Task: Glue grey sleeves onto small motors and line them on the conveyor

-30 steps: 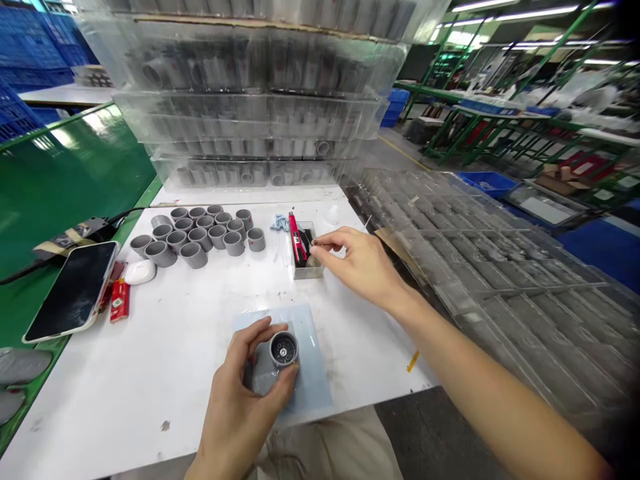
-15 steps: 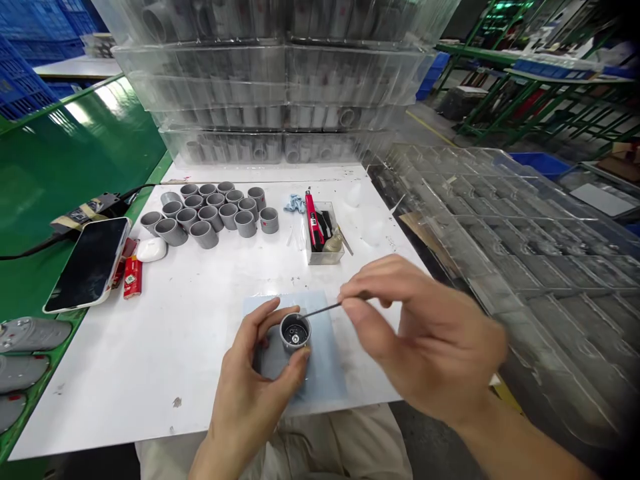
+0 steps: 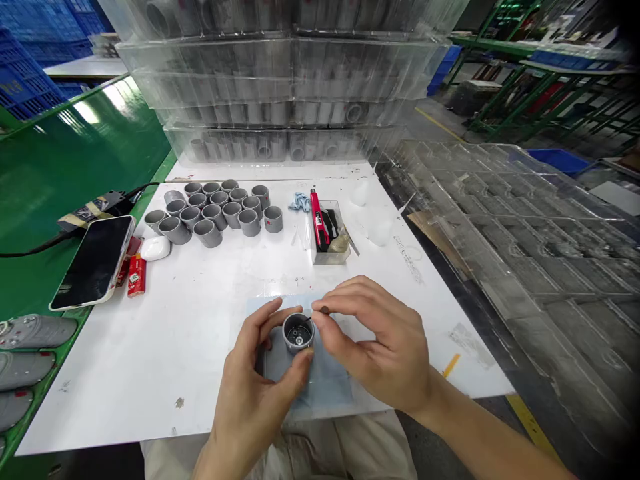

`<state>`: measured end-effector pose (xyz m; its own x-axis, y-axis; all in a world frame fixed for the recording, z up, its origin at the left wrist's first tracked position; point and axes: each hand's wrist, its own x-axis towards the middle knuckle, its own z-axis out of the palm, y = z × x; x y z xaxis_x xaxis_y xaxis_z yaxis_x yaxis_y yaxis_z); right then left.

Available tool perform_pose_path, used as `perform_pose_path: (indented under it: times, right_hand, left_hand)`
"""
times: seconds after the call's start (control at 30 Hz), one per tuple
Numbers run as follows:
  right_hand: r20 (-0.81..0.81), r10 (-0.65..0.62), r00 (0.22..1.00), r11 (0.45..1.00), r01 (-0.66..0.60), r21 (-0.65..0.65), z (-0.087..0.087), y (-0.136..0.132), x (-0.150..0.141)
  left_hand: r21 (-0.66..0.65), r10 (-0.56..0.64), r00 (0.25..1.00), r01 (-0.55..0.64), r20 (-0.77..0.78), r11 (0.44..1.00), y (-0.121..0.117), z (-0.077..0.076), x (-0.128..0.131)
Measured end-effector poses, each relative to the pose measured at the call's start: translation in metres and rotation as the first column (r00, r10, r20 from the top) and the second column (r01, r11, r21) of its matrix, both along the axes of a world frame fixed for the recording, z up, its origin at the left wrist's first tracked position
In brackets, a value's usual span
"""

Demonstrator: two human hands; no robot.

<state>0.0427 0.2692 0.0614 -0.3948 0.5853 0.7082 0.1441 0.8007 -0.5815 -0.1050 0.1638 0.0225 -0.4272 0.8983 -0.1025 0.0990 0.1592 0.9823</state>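
Observation:
A short grey tube [image 3: 298,333] stands between the thumb and fingers of my left hand [image 3: 253,383], its mouth facing up. Inside it a dark interior shows, with a small shiny round part at the bottom. My right hand [image 3: 377,343] pinches a thin dark rod-like tool [image 3: 309,319] between thumb and forefinger, close to the tube's right rim. The tool's lower end reaches into the mouth of the tube; its tip is hard to make out. Under both hands lies a light blue sheet [image 3: 330,383] on the white table.
Several grey tubes [image 3: 207,233] stand grouped at the back left. A clear box [image 3: 327,259] holds a red cutter [image 3: 319,217]. A phone [image 3: 93,263] and red packet [image 3: 137,275] lie left. Stacked clear trays [image 3: 225,143] rise behind; more trays [image 3: 545,267] stand right.
My right hand has moved left and closer to the tube, bringing the tool deeper into its mouth. My left hand keeps its hold on the tube. The camera view has shifted slightly.

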Motion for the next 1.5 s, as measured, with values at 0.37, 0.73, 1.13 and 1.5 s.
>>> perform_pose_path:
  times: [0.37, 0.73, 1.13, 1.5]
  right_hand:
    - [-0.268, -0.247, 0.931, 0.959, 0.274, 0.069, 0.030, 0.022, 0.022]
    - [0.066, -0.461, 0.885, 0.875, 0.441, 0.201, 0.022, 0.084, 0.024]
    - [-0.229, -0.338, 0.913, 0.933, 0.357, 0.046, 0.050, 0.004, 0.028]
    - [0.003, 0.014, 1.000, 0.988, -0.013, -0.156, 0.012, -0.026, 0.024]
  left_hand:
    - [0.051, -0.071, 0.997, 0.071, 0.004, 0.996, -0.005, -0.007, -0.003]
    - [0.118, -0.126, 0.983, 0.142, -0.130, 0.983, -0.013, -0.015, -0.003]
    - [0.185, -0.223, 0.940, 0.274, -0.258, 0.944, -0.012, -0.021, -0.014]
    - [0.216, -0.260, 0.925, 0.323, -0.276, 0.921, -0.014, -0.021, -0.013]
